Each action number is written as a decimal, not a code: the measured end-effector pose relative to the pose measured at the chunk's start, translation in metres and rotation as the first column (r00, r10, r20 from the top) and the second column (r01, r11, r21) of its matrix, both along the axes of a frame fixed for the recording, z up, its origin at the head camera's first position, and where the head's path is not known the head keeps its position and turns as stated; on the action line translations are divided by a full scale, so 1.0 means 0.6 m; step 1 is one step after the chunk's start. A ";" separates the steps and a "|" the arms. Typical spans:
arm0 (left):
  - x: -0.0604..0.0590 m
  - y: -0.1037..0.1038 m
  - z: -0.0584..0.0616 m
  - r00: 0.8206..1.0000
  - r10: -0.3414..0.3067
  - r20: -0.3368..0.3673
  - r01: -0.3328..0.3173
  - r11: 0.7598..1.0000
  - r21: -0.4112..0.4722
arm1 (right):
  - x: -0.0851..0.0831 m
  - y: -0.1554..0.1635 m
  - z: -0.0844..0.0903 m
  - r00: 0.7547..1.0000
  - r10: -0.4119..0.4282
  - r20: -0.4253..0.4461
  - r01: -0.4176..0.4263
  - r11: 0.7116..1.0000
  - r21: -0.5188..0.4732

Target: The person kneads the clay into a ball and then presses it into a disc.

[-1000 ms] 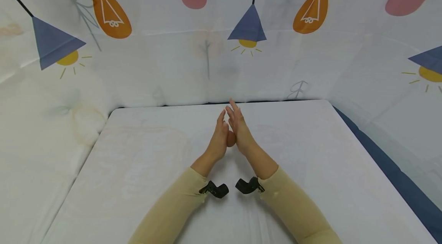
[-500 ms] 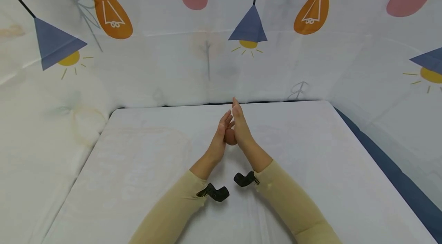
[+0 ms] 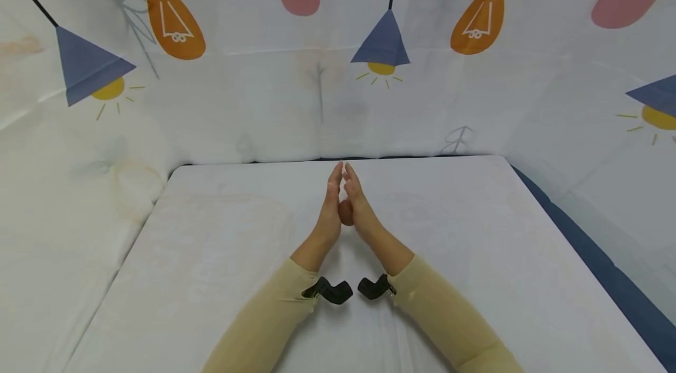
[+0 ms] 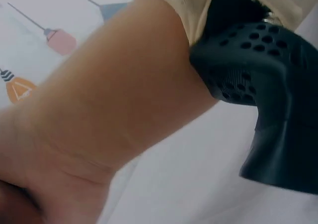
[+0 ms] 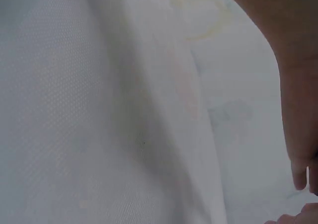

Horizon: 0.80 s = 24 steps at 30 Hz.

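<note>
A small reddish-brown ball (image 3: pixel 345 212) sits between my two palms in the head view, slightly taller than wide and touching both hands. My left hand (image 3: pixel 329 212) presses it from the left with straight fingers. From the right, my right hand (image 3: pixel 361 207) lies against it, fingers straight too. The fingertips of both hands lean together at the top, almost level. In the left wrist view, part of the ball (image 4: pixel 16 205) shows dark at the lower left corner, below the wrist. The right wrist view catches my right hand (image 5: pixel 300 119) at the edge; the ball cannot be made out there.
A white-covered table (image 3: pixel 222 279) lies beneath the hands. Behind it hangs a white cloth (image 3: pixel 274 97) printed with lamps and bulbs. Black wrist cameras (image 3: pixel 334 291) stick out from both beige sleeves. Dark blue fabric (image 3: pixel 597 250) shows past the table's right edge.
The palms rub past each other around the ball. Half a second ago the right hand reached farther forward; now it has slid back, level with the left. The ball has shifted slightly left.
</note>
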<state>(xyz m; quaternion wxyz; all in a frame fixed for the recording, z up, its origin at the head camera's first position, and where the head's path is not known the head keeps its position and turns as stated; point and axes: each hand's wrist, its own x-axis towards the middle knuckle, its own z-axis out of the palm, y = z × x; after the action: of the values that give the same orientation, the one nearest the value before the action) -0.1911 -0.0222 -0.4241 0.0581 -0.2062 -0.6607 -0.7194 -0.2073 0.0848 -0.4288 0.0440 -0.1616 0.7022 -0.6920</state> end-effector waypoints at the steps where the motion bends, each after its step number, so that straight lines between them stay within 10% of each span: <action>1: -0.001 0.001 -0.003 1.000 0.016 0.017 -0.016 1.000 -0.010 | 0.003 -0.002 0.002 1.000 -0.004 -0.018 0.004 1.000 0.013; 12: -0.010 -0.005 -0.022 0.997 0.064 0.031 -0.058 0.985 -0.162 | 0.028 -0.001 0.032 0.970 -0.067 -0.234 0.070 0.998 0.003; 24: 0.010 -0.001 -0.031 0.995 -0.096 0.000 0.094 0.981 -0.172 | -0.009 0.016 0.039 0.931 -0.172 -0.322 0.148 0.984 -0.098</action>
<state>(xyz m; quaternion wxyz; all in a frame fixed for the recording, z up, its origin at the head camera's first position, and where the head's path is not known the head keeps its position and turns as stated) -0.1852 -0.0229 -0.4426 0.0086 -0.2448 -0.7096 -0.6606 -0.2128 0.0942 -0.4053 -0.1362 -0.2186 0.6850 -0.6816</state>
